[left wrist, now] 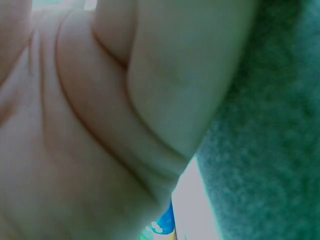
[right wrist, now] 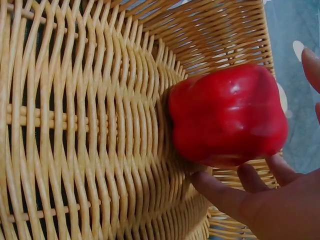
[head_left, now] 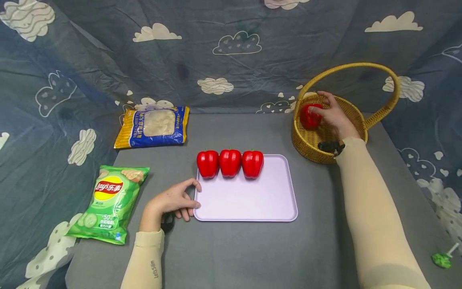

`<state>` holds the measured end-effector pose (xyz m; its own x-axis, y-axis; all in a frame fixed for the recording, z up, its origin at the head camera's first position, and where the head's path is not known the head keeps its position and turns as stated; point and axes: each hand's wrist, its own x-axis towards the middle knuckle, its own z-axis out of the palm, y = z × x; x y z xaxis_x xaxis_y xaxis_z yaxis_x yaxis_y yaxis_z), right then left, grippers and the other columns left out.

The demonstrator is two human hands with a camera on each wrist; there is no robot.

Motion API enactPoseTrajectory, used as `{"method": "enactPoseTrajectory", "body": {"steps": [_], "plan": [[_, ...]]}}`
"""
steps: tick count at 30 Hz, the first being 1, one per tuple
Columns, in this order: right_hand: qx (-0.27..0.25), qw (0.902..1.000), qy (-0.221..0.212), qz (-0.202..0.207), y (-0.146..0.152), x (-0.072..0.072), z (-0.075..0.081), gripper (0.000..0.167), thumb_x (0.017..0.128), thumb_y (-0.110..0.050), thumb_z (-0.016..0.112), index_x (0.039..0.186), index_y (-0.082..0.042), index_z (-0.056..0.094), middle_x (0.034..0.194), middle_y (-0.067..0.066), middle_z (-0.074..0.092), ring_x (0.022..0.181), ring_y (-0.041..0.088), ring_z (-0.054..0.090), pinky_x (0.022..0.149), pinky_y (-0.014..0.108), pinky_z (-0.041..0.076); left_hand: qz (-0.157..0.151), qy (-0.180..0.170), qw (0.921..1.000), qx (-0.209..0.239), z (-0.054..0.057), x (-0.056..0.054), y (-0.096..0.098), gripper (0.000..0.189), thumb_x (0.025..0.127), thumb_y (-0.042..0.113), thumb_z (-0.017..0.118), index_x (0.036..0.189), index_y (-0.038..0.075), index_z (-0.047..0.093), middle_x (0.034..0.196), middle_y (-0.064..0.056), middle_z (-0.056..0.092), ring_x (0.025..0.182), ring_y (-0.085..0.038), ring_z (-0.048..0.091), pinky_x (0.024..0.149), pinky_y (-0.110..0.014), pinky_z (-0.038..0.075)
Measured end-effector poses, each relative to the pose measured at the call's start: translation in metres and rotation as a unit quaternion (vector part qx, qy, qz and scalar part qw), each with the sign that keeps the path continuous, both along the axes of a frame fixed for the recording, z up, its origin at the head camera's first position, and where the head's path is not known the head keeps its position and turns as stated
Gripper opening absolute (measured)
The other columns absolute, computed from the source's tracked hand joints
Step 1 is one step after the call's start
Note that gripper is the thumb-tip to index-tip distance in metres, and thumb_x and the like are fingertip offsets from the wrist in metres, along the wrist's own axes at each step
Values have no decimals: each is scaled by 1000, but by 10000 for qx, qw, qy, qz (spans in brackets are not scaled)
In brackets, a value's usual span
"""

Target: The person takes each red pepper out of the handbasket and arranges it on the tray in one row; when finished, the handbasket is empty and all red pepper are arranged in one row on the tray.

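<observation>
In the head view, a red bell pepper (head_left: pixel 311 117) sits inside the wicker basket (head_left: pixel 312 154). My right hand (head_left: pixel 333 114) reaches into the basket around that pepper. The right wrist view shows the pepper (right wrist: pixel 227 117) against the woven wall, fingers (right wrist: pixel 220 192) beside it and other fingertips apart from it at the right edge. Three more red bell peppers (head_left: pixel 230 163) stand in a row along the back of the lilac tray (head_left: pixel 249 200). My left hand (head_left: pixel 173 199) touches the tray's left rim with its fingertips. Mostly palm fills the left wrist view.
A blue and yellow pasta bag (head_left: pixel 155 126) lies at the back left, and a green chip bag (head_left: pixel 108 204) at the left. The basket's tall handle (head_left: pixel 361 65) arches over my right hand. A small green object (head_left: pixel 442 260) with a white stick lies at the far right.
</observation>
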<state>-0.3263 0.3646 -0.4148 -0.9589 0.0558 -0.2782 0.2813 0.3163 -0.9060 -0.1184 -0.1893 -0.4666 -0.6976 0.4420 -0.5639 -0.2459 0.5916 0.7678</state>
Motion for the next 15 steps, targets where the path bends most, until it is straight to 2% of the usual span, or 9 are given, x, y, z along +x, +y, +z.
{"method": "enactPoseTrajectory", "body": {"steps": [2,7,11,15], "plan": [[-13,10000,-5,-19,3,-4,-4,79,103,-35,69,165,-47,21,178,7,-3,146,31,34,106,36,55,11,-28,10000,7,1,0,0,46,95,24,80,131,20,50,76,-10,76,56,-20,73,51,-26,54],[-58,10000,-5,20,4,-5,-7,80,103,-32,69,166,-43,21,177,10,0,139,29,40,86,27,60,53,-51,10000,-19,1,0,1,46,95,24,80,130,21,51,76,-10,76,56,-20,73,52,-26,55],[-85,9999,-35,127,2,-2,-5,81,103,-30,70,167,-41,21,176,14,6,138,30,43,88,27,61,57,-60,10000,-28,0,0,1,46,95,24,80,131,21,51,76,-10,76,56,-20,73,52,-26,55],[-55,9997,-46,218,1,3,-1,82,103,-30,71,167,-36,21,172,16,13,127,25,47,89,27,59,59,-62,10000,-27,0,0,1,46,95,23,80,131,21,51,76,-10,76,56,-20,73,52,-26,54]]}}
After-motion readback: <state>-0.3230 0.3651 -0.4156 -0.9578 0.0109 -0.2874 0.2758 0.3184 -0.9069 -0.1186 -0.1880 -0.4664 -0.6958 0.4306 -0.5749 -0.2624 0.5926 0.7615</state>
